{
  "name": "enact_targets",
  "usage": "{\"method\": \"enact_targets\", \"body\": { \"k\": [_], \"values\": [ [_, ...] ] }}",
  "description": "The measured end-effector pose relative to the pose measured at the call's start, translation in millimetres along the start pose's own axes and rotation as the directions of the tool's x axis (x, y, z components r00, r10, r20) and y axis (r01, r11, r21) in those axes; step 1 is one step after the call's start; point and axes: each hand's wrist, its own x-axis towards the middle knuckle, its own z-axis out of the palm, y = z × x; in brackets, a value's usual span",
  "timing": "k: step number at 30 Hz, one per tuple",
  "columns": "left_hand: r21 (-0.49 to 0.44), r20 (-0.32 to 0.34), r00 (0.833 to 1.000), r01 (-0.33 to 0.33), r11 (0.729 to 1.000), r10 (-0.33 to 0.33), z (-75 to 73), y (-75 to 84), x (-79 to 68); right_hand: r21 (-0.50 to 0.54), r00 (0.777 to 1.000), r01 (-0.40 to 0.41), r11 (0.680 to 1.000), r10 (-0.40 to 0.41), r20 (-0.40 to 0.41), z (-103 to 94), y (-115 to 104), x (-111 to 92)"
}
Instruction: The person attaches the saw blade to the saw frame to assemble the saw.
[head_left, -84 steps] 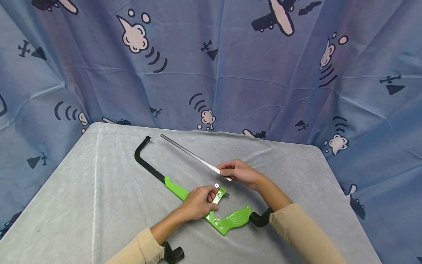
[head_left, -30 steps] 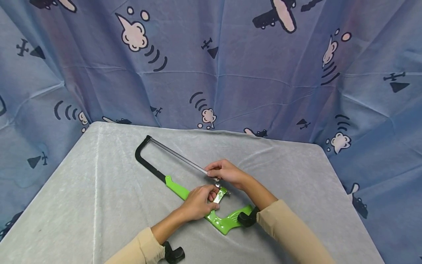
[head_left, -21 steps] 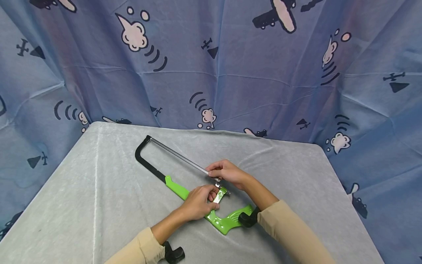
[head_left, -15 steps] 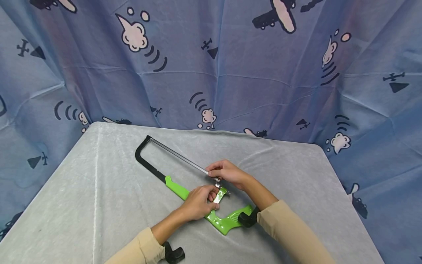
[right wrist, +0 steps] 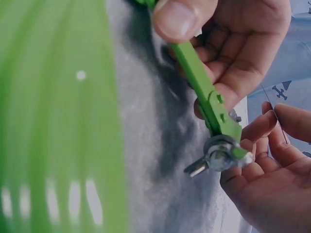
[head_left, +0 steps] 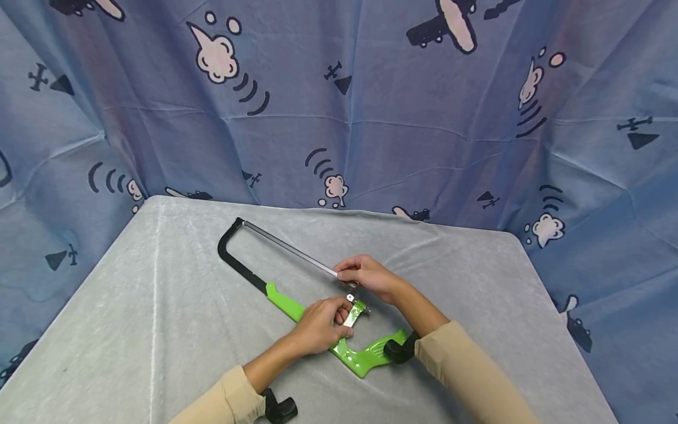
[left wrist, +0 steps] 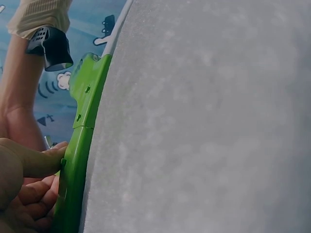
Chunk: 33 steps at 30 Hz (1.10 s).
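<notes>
A hacksaw frame (head_left: 283, 302) with a green handle (head_left: 365, 356) and a black front bow (head_left: 238, 268) lies on the cloth. My left hand (head_left: 319, 325) grips its short green arm, thumb on the near side; the right wrist view shows a wing nut (right wrist: 221, 154) at that arm's end. Between finger and thumb, my right hand (head_left: 371, 275) pinches the near end of a thin grey hacksaw blade (head_left: 288, 246). The blade's far end is at the tip of the black bow. Its near end is just above the metal pin (head_left: 350, 298) on the green arm.
A grey cloth (head_left: 122, 330) covers the table. Behind it hangs a blue curtain (head_left: 296, 70) with printed planes and clouds. Black wrist mounts (head_left: 281, 409) are strapped to both forearms; the right one overlaps the saw handle in the head view.
My right hand has carried the blade left, bringing its far end from apart to the bow's tip. Lately its near end has shifted slightly up and right. My left hand has stayed put.
</notes>
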Motion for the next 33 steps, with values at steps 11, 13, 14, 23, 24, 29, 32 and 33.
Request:
{"method": "enact_targets", "body": {
  "k": [11, 13, 14, 23, 24, 29, 32, 33],
  "values": [
    [0.006, 0.01, 1.0, 0.014, 1.0, -0.015, -2.1, 1.6, 0.4, -0.02, 1.0, 0.0, 1.0, 0.0, 0.014, 1.6, 0.3, 0.7],
    [0.006, 0.011, 1.0, 0.02, 1.0, -0.02, -1.7, 1.4, 0.5, -0.021, 1.0, 0.002, 1.0, -0.002, 0.014, 1.5, 0.7, 1.1],
    [0.005, 0.01, 1.0, 0.019, 1.0, -0.019, -1.6, 1.2, 0.5, -0.019, 1.0, 0.003, 1.0, -0.003, 0.014, 1.5, 1.1, 1.5],
    [0.005, 0.007, 1.0, 0.013, 1.0, -0.013, -0.8, 0.7, -0.1, -0.015, 1.0, 0.002, 1.0, -0.002, 0.016, 1.3, -0.4, 1.3],
    [0.005, 0.008, 1.0, 0.017, 1.0, -0.017, -0.8, 0.8, 0.0, -0.015, 1.0, 0.002, 1.0, -0.002, 0.017, 1.4, -0.5, 1.2],
    [0.003, 0.007, 1.0, 0.008, 1.0, -0.008, -1.1, 0.7, -0.4, -0.027, 1.0, 0.002, 1.0, -0.002, 0.012, 1.2, 0.2, 1.9],
    [0.002, 0.004, 1.0, 0.005, 1.0, -0.005, -1.1, 0.3, -0.8, -0.049, 1.0, 0.0, 0.999, 0.0, 0.008, 1.4, 1.3, 2.4],
    [0.003, 0.002, 1.0, 0.001, 1.0, -0.001, -1.2, 0.2, -0.9, -0.06, 1.0, 0.002, 0.998, -0.002, 0.009, 1.5, 1.7, 2.5]
  ]
}}
